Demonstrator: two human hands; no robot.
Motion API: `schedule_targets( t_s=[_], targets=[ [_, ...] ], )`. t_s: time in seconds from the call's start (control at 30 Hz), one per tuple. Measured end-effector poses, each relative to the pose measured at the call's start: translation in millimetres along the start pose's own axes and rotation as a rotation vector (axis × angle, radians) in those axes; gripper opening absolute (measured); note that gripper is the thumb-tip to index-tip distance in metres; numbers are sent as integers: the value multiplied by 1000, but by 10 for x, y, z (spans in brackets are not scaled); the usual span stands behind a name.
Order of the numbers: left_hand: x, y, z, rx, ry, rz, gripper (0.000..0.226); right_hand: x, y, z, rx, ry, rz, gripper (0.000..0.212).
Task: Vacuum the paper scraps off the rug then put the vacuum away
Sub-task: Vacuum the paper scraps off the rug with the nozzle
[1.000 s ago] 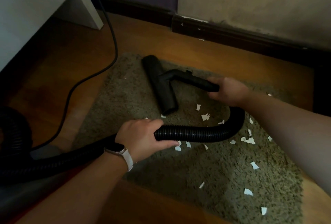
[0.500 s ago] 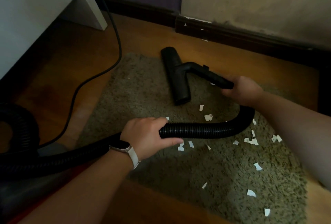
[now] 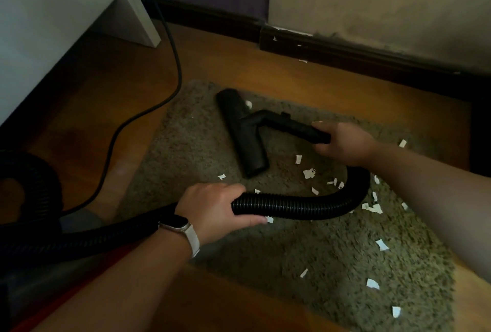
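Two hands, both busy: your left hand (image 3: 212, 209) is wrapped round the ribbed black hose (image 3: 305, 208), and your right hand (image 3: 342, 143) is clamped on the rigid tube (image 3: 292, 125) behind the floor nozzle (image 3: 239, 129), which sits flat on the shaggy rug (image 3: 292, 265). Roughly twenty white paper scraps (image 3: 309, 173) lie on the rug, mostly right of the nozzle and around the hose loop. One black power cord (image 3: 174, 66) snakes over the wood floor (image 3: 225, 60) past the white furniture (image 3: 47, 26).
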State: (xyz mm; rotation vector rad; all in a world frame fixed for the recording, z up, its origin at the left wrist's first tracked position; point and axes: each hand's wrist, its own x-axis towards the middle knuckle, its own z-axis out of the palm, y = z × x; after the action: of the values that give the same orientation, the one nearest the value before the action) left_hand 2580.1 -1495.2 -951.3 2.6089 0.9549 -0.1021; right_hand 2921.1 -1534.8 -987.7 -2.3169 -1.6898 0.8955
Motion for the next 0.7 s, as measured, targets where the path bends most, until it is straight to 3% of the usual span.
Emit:
schedule_targets(
  t_s=[0.17,0.27,0.53,0.7],
  targets=[
    [-116,-85,8,-10,-11,47,84,-77,-280,59,-77,-124,-133,26],
    [-207,-103,-3,-17,13,58,77,-120,-346,29,-37,-110,-141,23],
    [-105,-78,-199,-28,33,-20,69,74,-217,-168,68,92,113,43],
    [-43,-152,-272,-2,77,-60,73,479,-269,-231,92,118,143,36]
  ],
)
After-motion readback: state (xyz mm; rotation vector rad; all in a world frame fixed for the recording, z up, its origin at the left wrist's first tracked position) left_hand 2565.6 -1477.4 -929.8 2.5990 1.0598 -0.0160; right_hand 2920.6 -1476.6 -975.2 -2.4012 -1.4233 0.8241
